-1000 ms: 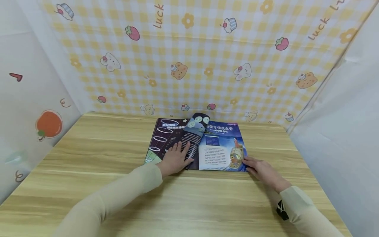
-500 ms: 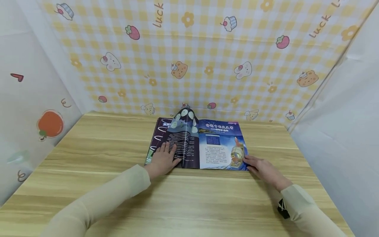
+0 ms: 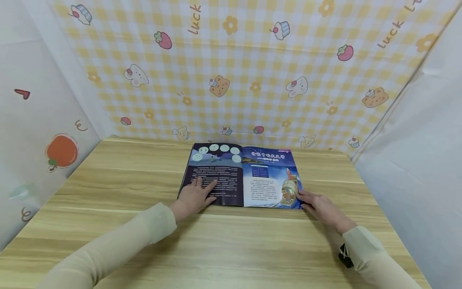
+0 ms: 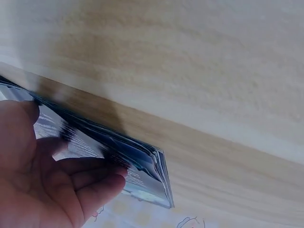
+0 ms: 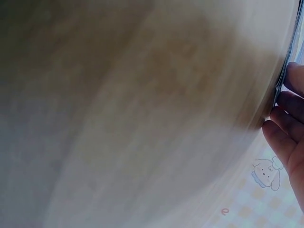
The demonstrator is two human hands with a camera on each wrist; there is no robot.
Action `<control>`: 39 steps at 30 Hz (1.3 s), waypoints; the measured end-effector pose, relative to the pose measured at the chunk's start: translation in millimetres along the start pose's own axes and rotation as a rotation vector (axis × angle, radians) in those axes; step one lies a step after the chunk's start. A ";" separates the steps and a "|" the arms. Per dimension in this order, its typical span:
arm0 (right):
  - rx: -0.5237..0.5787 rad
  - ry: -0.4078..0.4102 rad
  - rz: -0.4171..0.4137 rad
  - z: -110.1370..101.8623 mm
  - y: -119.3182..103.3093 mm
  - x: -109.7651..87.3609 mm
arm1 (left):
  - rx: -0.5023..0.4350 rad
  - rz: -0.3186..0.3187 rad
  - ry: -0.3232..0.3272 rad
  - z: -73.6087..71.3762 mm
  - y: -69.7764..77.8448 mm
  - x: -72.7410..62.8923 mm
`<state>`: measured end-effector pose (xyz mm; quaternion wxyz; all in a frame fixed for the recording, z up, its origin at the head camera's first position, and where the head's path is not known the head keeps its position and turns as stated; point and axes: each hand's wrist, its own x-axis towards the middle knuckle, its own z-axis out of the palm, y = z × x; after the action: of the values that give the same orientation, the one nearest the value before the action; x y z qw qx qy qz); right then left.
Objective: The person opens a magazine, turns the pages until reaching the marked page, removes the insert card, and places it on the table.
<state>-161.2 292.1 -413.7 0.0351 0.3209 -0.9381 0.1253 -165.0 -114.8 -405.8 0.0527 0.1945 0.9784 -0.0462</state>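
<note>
An open magazine (image 3: 265, 180) lies on the wooden table, with a dark left page of pale moon circles and a blue illustrated right page. My left hand (image 3: 192, 197) rests on the lower part of the left page, fingers extended and lightly bent. In the left wrist view the left hand (image 4: 61, 175) lies over the printed page, near the stacked page edges of the magazine (image 4: 147, 166). At the lower right corner, my right hand (image 3: 322, 207) pinches the magazine's edge. The right wrist view shows only fingers of the right hand (image 5: 289, 123) against that thin edge.
The wooden table (image 3: 231, 249) extends in front of and beside the magazine. Behind it rises a yellow checked cloth (image 3: 238, 108) with cartoon prints. Pale panels stand at left and right. A small black object (image 3: 345, 256) hangs at the right cuff.
The curled page has swung from the middle over to the left and now lies flat. My left hand has moved left with it, while my right hand has stayed at the corner.
</note>
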 end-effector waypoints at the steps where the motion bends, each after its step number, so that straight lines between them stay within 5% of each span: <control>1: 0.004 0.001 0.006 -0.1 0.1 -0.2 | 0.021 0.008 0.003 -0.6 -0.3 0.0; 13: 0.060 -0.045 0.072 -3.0 -2.3 0.4 | -0.042 0.074 -0.074 -8.5 7.4 7.9; 22: 0.078 -0.076 0.049 -6.5 3.3 2.0 | 0.042 0.102 -0.036 -5.3 13.4 10.4; 32: 0.025 -0.118 0.012 -10.4 6.6 5.3 | -0.074 0.146 -0.046 -4.6 18.3 12.3; 39: 0.007 -0.052 0.025 -4.4 8.9 3.9 | -0.042 0.153 -0.046 -7.2 22.3 16.2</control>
<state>-169.8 297.7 -410.8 0.0082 0.3126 -0.9422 0.1206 -171.9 -87.3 -402.1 0.0827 0.2663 0.9600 -0.0259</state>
